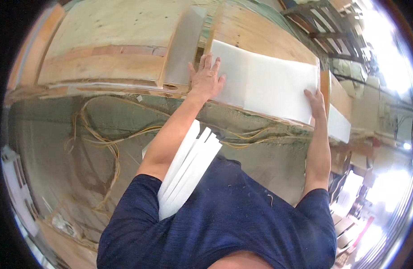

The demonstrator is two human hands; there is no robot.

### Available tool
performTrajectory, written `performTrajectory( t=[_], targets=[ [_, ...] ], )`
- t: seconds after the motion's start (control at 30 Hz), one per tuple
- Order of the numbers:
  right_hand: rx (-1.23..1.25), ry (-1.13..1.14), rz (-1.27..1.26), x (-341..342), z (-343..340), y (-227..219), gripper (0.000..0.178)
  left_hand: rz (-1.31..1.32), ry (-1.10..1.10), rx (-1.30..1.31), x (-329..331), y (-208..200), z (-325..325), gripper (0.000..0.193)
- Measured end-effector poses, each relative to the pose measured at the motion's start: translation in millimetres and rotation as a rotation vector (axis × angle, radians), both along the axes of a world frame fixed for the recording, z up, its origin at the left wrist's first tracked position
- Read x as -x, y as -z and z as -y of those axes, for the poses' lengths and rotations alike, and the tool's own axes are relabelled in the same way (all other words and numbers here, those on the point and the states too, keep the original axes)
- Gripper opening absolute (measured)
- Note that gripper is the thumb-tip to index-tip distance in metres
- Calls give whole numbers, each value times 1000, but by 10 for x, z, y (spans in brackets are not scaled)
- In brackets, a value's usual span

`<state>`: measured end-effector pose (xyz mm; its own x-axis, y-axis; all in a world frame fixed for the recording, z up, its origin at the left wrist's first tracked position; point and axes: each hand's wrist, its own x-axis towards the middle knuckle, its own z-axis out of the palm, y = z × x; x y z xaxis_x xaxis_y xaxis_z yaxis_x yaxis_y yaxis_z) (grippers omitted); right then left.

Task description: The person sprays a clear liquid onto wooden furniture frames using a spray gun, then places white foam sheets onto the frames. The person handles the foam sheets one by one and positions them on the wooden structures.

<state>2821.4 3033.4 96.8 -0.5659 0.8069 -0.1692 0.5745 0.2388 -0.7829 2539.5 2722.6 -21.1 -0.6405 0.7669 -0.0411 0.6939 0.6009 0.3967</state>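
A white foam sheet [278,85] lies over the near part of a wooden panel [260,31] in front of me. My left hand [205,80] is open, its fingers spread at the sheet's left edge. At the right edge, my right hand [316,102] grips the sheet, thumb on top and the other fingers partly hidden beyond the edge. Several folded white foam strips [188,175] are tucked between my left upper arm and my body.
Left of the panel stands another wooden panel [108,36] with a white side piece [184,49]. Yellowish cables [112,142] trail over the floor below. A slatted wooden pallet [327,33] is at the far right, and a smaller white-covered piece [339,124] sits beyond my right hand.
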Motion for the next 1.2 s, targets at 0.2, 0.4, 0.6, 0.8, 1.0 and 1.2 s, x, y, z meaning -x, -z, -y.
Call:
performTrajectory(
  t=[0.2,0.4,0.6,0.8,1.0,1.2],
  targets=[
    [-7,91,51,109,-33,-7,44,-67,61,308,-114,-18,-271,64],
    [-38,41,31,-117,-532,119,53,-131,59,284,-359,21,-491,67],
    [-130,24,156,-335,-645,811,53,-186,328,282,-803,193,-761,71],
    [-193,29,295,-438,-391,865,55,-180,388,380,-1152,55,-889,80],
    [-309,58,297,-450,-352,1113,42,-184,355,438,-1213,147,-961,82],
    [-597,223,258,-485,-333,1441,63,80,432,-4,-1422,45,-1141,79]
  ],
)
